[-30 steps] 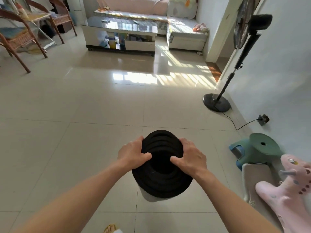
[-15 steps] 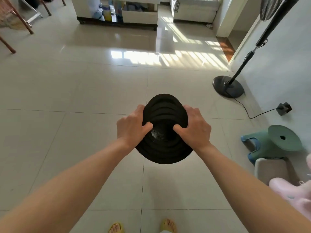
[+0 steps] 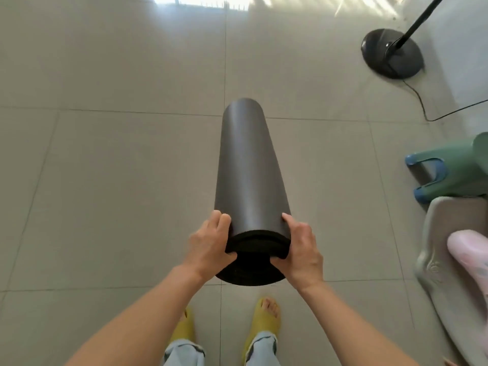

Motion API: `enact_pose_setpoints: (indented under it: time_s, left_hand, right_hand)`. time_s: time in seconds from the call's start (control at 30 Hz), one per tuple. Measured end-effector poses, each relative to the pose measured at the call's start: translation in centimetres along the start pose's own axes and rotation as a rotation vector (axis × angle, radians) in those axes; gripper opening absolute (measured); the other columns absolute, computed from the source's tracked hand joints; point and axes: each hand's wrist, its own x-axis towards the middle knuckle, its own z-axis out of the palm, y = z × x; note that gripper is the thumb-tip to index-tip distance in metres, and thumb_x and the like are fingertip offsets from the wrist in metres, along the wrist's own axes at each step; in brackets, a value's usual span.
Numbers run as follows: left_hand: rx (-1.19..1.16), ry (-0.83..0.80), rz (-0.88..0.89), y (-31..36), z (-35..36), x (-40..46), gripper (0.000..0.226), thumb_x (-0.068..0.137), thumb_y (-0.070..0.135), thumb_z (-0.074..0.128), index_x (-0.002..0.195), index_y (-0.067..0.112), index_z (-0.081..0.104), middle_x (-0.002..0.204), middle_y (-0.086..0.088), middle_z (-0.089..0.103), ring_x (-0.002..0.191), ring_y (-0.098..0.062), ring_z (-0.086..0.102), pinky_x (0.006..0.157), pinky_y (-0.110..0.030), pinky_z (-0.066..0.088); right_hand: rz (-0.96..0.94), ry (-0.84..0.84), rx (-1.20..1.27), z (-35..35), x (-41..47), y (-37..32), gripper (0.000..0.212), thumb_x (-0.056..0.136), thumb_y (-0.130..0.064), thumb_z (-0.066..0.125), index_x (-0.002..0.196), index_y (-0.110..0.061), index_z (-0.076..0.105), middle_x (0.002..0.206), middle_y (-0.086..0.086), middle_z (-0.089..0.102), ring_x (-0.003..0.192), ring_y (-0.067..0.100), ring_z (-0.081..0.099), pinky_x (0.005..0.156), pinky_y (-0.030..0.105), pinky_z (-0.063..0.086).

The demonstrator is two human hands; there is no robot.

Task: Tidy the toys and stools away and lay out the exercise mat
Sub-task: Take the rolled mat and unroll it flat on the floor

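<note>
Your pale grey tiled floor (image 3: 118, 154) carries a black round fan base (image 3: 392, 54) at the far right. A green plastic stool (image 3: 454, 170) lies on its side nearer you, just beside a grey plastic seat (image 3: 446, 273).

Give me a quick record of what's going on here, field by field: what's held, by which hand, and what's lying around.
Held item: rolled black exercise mat, still rolled up
Left hand: grips the near end of the roll from its left side
Right hand: grips the same end from its right side
Mat's far end: points away and down toward the tiled floor; contact cannot be told
At right: green stool, grey stool, pink toy
Far right: fan base with cord
Mat laid out: not yet
</note>
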Motion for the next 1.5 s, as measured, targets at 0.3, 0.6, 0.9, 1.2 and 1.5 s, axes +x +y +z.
enact_pose_setpoints:
  time_s: [0.3, 0.6, 0.9, 1.2, 1.5]
  left_hand:
    - [0.011, 0.068, 0.005, -9.4, 14.0, 1.5, 0.089, 0.072, 0.026, 0.069, 0.128, 0.038, 0.001, 0.111, -0.007, 0.044, 0.092, -0.029, 0.052, 0.057, -0.033, 0.037]
    - [0.109, 0.129, 0.123, -15.8, 28.9, 6.6, 0.1, 0.043, 0.028, 0.086, 0.128, 0.02, 0.035, 0.081, -0.006, 0.053, 0.054, -0.024, 0.055, 0.035, -0.023, 0.029]
    - [0.279, 0.305, 0.424, -19.0, 33.0, 9.0, 0.109, 0.036, 0.062, 0.078, 0.125, 0.01, 0.043, 0.083, 0.004, 0.051, 0.053, -0.014, 0.057, 0.031, -0.02, 0.036]
    - [0.497, 0.424, 0.702, -14.4, 30.7, 9.2, 0.088, 0.05, 0.072, 0.06, 0.117, 0.015, 0.055, 0.1, -0.005, 0.068, 0.09, -0.023, 0.068, 0.079, -0.036, 0.056]
    - [0.71, 0.395, 0.771, -14.2, 29.7, 8.9, 0.065, 0.051, 0.058, 0.069, 0.098, 0.014, 0.073, 0.058, -0.002, 0.061, 0.043, -0.016, 0.054, 0.037, -0.016, 0.037]
  right_hand:
    - [-0.066, 0.155, 0.02, 17.4, 1.3, 6.4, 0.095, 0.053, -0.015, 0.084, 0.128, -0.035, 0.029, 0.1, 0.011, 0.047, 0.087, 0.031, 0.05, 0.048, 0.037, 0.049]
    - [-0.225, 0.241, -0.217, 28.5, 7.6, 15.5, 0.101, 0.032, -0.028, 0.089, 0.12, -0.027, 0.04, 0.093, 0.0, 0.033, 0.073, 0.027, 0.054, 0.028, 0.028, 0.042]
    - [-0.461, 0.424, -0.26, 32.0, 10.2, 20.7, 0.099, 0.031, -0.036, 0.084, 0.12, -0.023, 0.043, 0.095, -0.004, 0.037, 0.081, 0.016, 0.039, 0.036, 0.027, 0.046]
    - [-0.729, 0.413, -0.478, 28.6, 10.9, 20.3, 0.087, 0.042, -0.047, 0.078, 0.119, -0.025, 0.044, 0.088, -0.001, 0.054, 0.068, 0.018, 0.059, 0.039, 0.024, 0.048]
    - [-0.018, 0.025, 0.428, 25.3, 11.9, 20.5, 0.048, 0.092, -0.051, 0.041, 0.128, -0.019, 0.049, 0.112, 0.0, 0.06, 0.107, 0.022, 0.058, 0.095, 0.038, 0.047]
